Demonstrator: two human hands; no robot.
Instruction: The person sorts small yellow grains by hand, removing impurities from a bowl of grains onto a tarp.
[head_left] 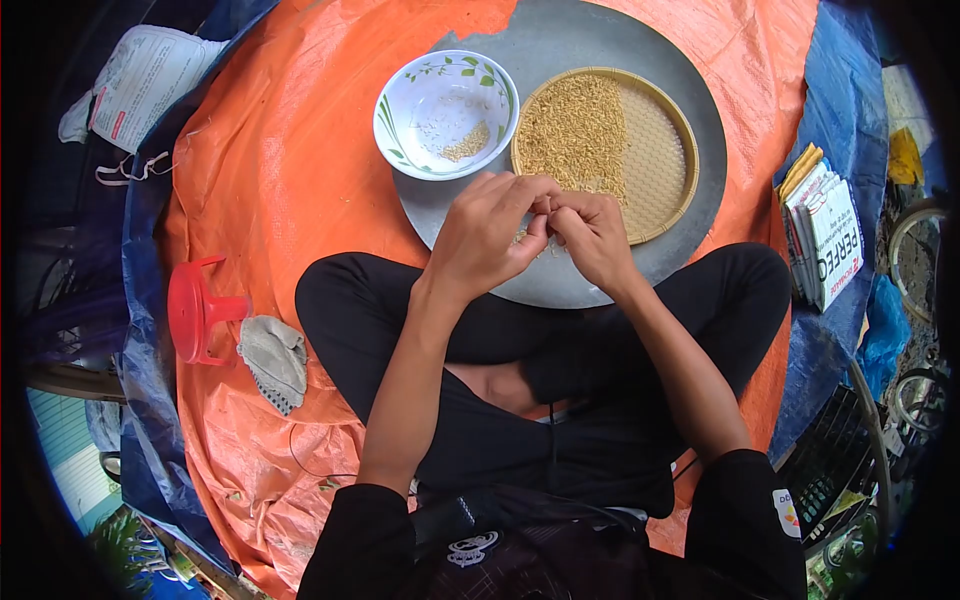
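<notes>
My left hand point(487, 237) and my right hand point(592, 238) meet at the fingertips over the grey round tray point(705, 130). Thumb and fingers are pinched together on both, and whatever is between them is too small to make out. Just beyond my right hand lies a woven round basket point(660, 155), with unhusked grain point(570, 125) spread over its left part. A white bowl with green leaf patterns point(410, 125) stands to the left, holding a small heap of grains point(467, 143). A few grains show on the tray beneath my hands.
An orange tarp point(270, 180) lies under everything, with a blue tarp point(835, 100) around it. On the left are a red plastic stool point(200, 310) and a grey cloth point(273, 358). Folded printed sacks point(825, 230) lie at the right. My crossed legs are below the tray.
</notes>
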